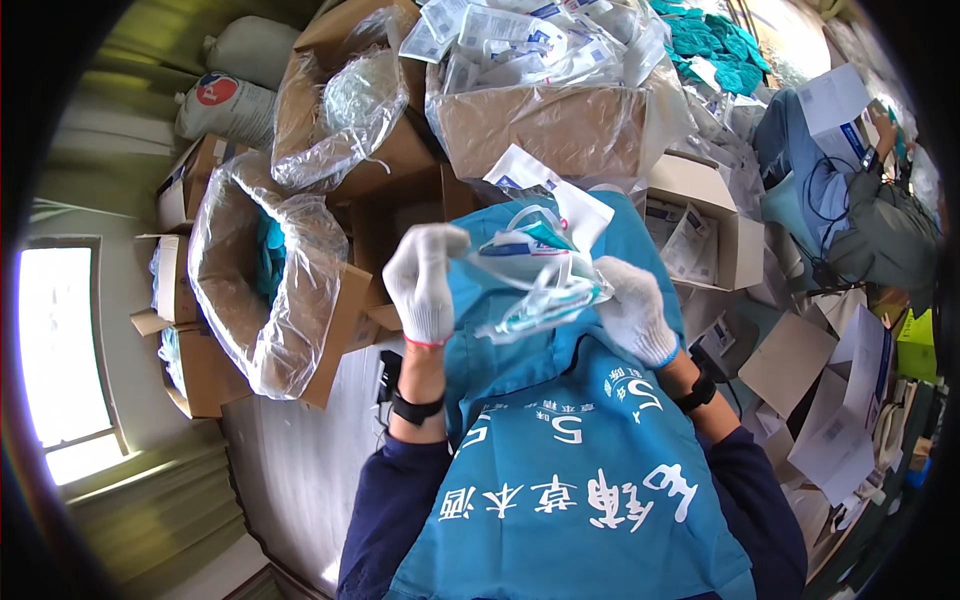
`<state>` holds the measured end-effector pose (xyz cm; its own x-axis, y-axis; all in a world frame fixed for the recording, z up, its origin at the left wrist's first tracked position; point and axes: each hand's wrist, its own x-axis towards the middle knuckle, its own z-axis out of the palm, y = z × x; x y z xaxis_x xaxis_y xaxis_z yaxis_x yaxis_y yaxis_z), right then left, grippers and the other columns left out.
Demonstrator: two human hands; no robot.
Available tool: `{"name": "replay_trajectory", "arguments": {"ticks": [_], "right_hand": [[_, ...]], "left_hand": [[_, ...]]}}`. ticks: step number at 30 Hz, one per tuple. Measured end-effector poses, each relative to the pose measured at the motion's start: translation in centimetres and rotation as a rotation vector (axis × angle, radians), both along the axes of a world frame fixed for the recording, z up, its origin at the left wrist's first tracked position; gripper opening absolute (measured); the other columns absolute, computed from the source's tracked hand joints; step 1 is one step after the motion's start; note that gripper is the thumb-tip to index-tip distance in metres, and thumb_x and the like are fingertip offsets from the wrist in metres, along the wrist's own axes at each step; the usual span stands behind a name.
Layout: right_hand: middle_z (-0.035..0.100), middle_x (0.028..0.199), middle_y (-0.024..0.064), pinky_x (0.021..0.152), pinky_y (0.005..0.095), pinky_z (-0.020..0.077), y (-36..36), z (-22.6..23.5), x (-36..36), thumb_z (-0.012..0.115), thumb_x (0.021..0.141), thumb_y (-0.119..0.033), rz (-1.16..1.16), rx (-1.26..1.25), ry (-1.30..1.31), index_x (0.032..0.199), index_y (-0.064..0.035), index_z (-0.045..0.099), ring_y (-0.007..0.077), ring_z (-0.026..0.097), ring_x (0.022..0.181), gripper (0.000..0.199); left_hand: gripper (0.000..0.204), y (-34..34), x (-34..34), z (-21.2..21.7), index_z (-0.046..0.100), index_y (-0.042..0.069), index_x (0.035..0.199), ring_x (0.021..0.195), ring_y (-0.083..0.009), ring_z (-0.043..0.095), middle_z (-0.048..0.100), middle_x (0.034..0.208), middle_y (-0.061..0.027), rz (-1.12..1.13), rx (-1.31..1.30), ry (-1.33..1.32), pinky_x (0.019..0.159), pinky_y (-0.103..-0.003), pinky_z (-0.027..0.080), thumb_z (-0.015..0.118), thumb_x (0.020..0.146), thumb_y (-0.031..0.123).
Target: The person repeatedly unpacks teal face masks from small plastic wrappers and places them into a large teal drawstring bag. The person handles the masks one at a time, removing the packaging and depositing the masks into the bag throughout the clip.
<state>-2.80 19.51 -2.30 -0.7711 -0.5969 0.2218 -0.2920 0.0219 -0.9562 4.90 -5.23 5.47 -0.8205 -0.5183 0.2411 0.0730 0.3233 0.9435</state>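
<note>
In front of my teal apron (590,450) I have a clear plastic bag (545,262) with teal and white contents and a blue-and-red printed patch. My right hand (635,310), in a white knit glove, is closed on the bag's right edge. On the other side, my gloved left hand (422,285) is closed, its curled fingertips beside the bag's upper left edge; what they pinch, if anything, is blurred. A white packet (585,212) with blue print lies just beyond the bag, against the apron cloth.
Ahead stands a large carton (555,125) heaped with packets. Plastic-lined boxes (225,245) crowd the left, and an open carton (740,240) with packets is at right. Teal cloth-like items (705,45) are piled behind. Another person (880,240) sits at far right among opened cartons.
</note>
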Motion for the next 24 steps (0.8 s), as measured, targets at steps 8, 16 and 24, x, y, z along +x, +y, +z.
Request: {"name": "replay_trajectory", "arguments": {"ticks": [8, 16, 24], "right_hand": [[0.068, 0.087, 0.0093, 0.068, 0.0358, 0.0543, 0.5, 2.2, -0.4, 0.067, 0.069, 0.008, -0.074, 0.191, 0.373, 0.092, -0.0078, 0.068, 0.0309, 0.068, 0.081, 0.028], [0.068, 0.086, 0.0108, 0.070, 0.0370, 0.0535, 1.1, 1.8, -0.8, 0.067, 0.069, 0.006, -0.059, 0.337, 0.477, 0.093, -0.0064, 0.067, 0.0307, 0.067, 0.081, 0.027], [0.068, 0.083, 0.0069, 0.067, 0.0387, 0.0543, 0.9, 0.2, -1.0, 0.069, 0.072, 0.003, -0.171, 0.410, 0.490, 0.091, -0.0115, 0.067, 0.0288, 0.068, 0.079, 0.024]], "left_hand": [[0.018, 0.3, -2.8, 3.2, 0.073, 0.000, 0.105, 0.087, -0.0124, 0.064, 0.068, 0.098, -0.0078, -0.449, -0.228, -0.237, 0.078, -0.026, 0.050, 0.072, 0.088, 0.006], [0.025, 0.2, -2.8, 0.6, 0.076, 0.005, 0.098, 0.077, -0.0177, 0.063, 0.065, 0.088, -0.0082, -0.619, -0.404, -0.388, 0.072, -0.029, 0.051, 0.079, 0.072, 0.007], [0.023, -4.4, -1.4, 1.9, 0.072, -0.002, 0.107, 0.102, -0.0148, 0.064, 0.069, 0.112, -0.0086, 0.130, -0.325, 0.135, 0.092, -0.028, 0.050, 0.061, 0.089, -0.012]]}}
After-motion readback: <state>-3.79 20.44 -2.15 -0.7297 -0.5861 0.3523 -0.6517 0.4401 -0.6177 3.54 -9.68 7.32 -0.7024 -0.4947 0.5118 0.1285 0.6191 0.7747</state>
